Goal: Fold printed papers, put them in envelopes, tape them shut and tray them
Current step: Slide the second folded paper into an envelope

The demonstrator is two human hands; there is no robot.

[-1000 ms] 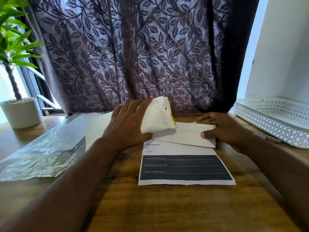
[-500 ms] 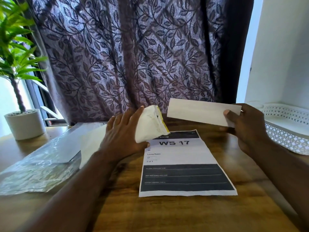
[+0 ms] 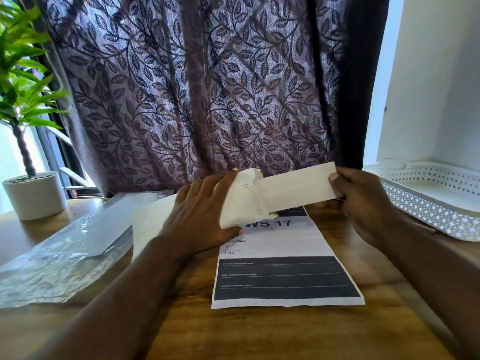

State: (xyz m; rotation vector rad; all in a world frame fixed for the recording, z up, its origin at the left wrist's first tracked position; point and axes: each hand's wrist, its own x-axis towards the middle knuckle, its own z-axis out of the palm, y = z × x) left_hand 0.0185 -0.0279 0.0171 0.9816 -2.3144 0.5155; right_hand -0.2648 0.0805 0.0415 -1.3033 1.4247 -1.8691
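Folded paper (image 3: 293,189), one end inside the mouth of the white envelope (image 3: 240,203), above flat printed sheet (image 3: 283,271) marked WS 17

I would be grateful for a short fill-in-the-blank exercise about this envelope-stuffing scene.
1. The left hand holds open the white envelope while the right hand pinches a paper ____ into a narrow strip.
2. The printed sheet lying flat on the table is headed WS ____.
3. The perforated tray stands to the person's ____.
Missing words: folded; 17; right.
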